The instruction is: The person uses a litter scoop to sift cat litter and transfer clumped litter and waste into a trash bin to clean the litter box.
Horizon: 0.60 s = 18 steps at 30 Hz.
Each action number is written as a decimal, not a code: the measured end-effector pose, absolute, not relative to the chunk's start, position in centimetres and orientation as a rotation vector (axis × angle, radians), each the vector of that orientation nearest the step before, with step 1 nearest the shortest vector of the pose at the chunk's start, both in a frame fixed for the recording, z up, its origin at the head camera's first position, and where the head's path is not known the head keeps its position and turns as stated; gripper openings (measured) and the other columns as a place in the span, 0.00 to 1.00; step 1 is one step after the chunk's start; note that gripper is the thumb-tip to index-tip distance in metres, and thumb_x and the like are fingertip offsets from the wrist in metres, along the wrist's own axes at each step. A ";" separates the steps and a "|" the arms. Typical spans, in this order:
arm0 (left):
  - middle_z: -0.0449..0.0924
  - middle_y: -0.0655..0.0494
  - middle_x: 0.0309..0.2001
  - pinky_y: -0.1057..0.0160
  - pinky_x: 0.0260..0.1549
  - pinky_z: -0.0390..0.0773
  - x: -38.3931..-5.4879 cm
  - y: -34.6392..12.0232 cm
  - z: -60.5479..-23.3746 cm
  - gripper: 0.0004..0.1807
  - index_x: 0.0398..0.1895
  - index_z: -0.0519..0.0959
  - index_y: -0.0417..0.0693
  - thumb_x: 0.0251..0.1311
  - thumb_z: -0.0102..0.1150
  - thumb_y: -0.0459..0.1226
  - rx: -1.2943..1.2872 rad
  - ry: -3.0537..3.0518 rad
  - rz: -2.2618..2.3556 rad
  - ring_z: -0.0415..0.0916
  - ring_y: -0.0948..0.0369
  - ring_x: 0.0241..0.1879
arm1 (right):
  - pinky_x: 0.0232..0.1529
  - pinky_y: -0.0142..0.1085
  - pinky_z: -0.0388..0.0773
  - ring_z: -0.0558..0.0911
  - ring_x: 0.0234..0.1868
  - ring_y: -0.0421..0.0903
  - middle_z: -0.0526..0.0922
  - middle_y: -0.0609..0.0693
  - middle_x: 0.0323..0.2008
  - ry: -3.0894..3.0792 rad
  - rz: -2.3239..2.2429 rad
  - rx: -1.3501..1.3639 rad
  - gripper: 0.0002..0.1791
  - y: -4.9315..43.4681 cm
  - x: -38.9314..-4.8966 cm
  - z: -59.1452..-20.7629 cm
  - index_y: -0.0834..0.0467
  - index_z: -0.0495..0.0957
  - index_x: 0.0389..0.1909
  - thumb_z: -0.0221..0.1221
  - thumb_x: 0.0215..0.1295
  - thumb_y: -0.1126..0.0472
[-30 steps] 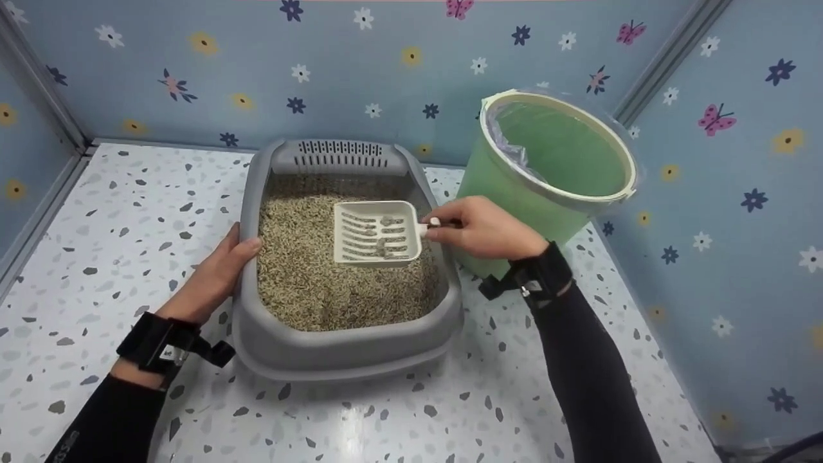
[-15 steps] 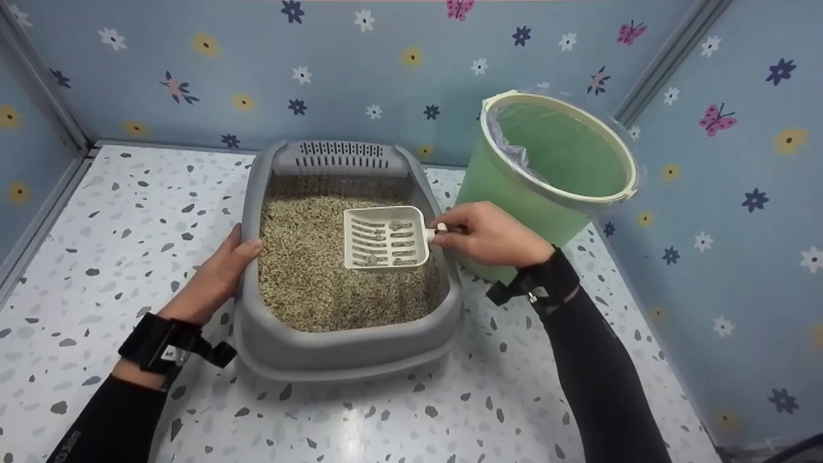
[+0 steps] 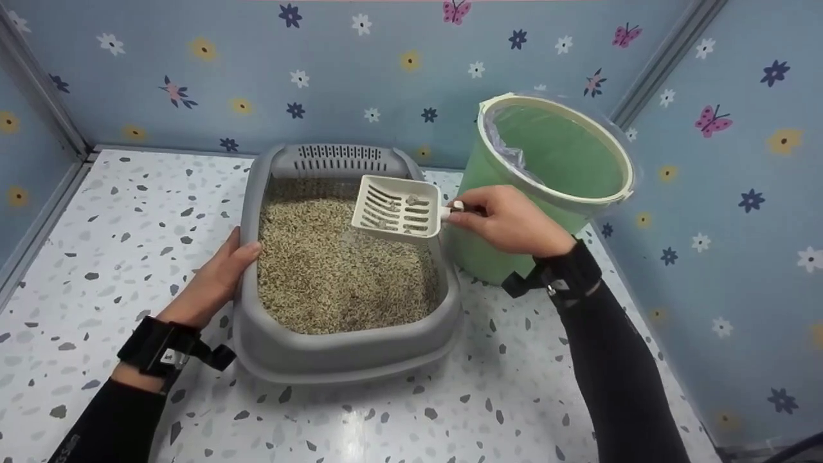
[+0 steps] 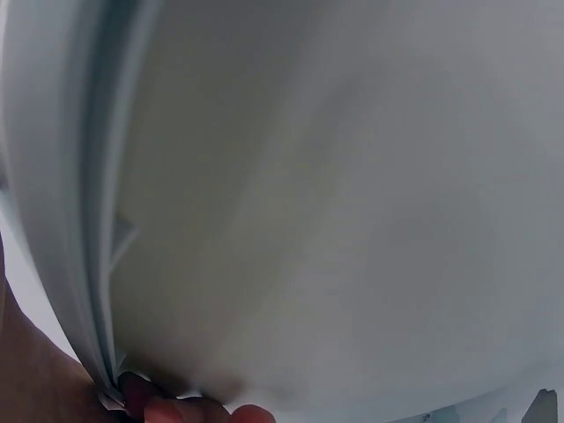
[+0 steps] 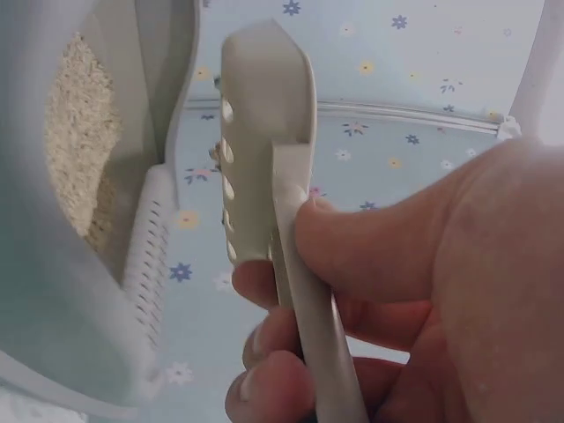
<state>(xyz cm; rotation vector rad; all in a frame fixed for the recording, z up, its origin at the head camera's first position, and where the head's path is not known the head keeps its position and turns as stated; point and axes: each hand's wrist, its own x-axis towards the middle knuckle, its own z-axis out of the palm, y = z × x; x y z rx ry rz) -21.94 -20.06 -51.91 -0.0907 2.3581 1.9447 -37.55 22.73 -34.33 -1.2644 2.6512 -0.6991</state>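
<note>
My right hand (image 3: pixel 511 222) holds a white slotted litter scoop (image 3: pixel 400 209) by its handle above the right side of a grey litter box (image 3: pixel 347 354). Small greyish clumps lie on the scoop's slots. Tan pellet litter (image 3: pixel 308 263) fills the box. In the right wrist view, my thumb and fingers wrap the scoop handle (image 5: pixel 324 344), and bits poke through the slots. My left hand (image 3: pixel 215 276) grips the box's left rim, thumb on top. The left wrist view shows curled fingertips (image 4: pixel 251 414) under that rim, beside the box's outer wall (image 4: pixel 370 203).
A green bin (image 3: pixel 485 247) with a cream rim and a clear plastic liner (image 3: pixel 511 154) stands close to the box's right side. Flowered blue panels (image 3: pixel 360 58) rise behind and at both sides. The speckled white surface (image 3: pixel 360 424) lies under everything.
The scoop has shifted right and up toward the bin with my right hand, and now tilts slightly. My left hand keeps its grip on the rim; the box stays put.
</note>
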 end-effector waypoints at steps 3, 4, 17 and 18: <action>0.20 0.46 0.90 0.22 0.80 0.40 -21.9 -20.1 -51.9 0.51 0.91 0.25 0.64 0.83 0.42 0.66 -0.085 2.368 1.939 0.32 0.32 0.87 | 0.28 0.38 0.69 0.69 0.25 0.44 0.70 0.45 0.24 2.716 -0.717 -1.220 0.20 23.3 -37.4 -33.0 0.54 0.80 0.31 0.65 0.83 0.47; 0.20 0.46 0.90 0.22 0.80 0.40 -21.9 -20.1 -51.9 0.51 0.91 0.25 0.64 0.83 0.42 0.66 -0.084 2.371 1.937 0.32 0.32 0.87 | 0.27 0.38 0.68 0.68 0.24 0.44 0.69 0.45 0.23 2.740 -0.727 -1.195 0.19 23.5 -37.3 -32.4 0.53 0.80 0.32 0.65 0.84 0.47; 0.19 0.46 0.90 0.23 0.80 0.40 -22.0 -20.1 -51.9 0.52 0.91 0.24 0.62 0.83 0.42 0.66 -0.086 2.378 1.928 0.31 0.32 0.87 | 0.20 0.33 0.68 0.71 0.19 0.39 0.75 0.43 0.20 2.955 -0.953 -0.690 0.20 28.7 -38.9 -26.8 0.59 0.91 0.43 0.66 0.82 0.45; 0.20 0.45 0.90 0.23 0.80 0.42 -22.0 -20.1 -51.9 0.52 0.91 0.24 0.62 0.83 0.42 0.66 -0.088 2.373 1.933 0.33 0.31 0.87 | 0.21 0.33 0.67 0.71 0.19 0.39 0.74 0.43 0.20 2.967 -0.942 -0.653 0.21 29.2 -39.2 -26.7 0.60 0.90 0.43 0.65 0.82 0.45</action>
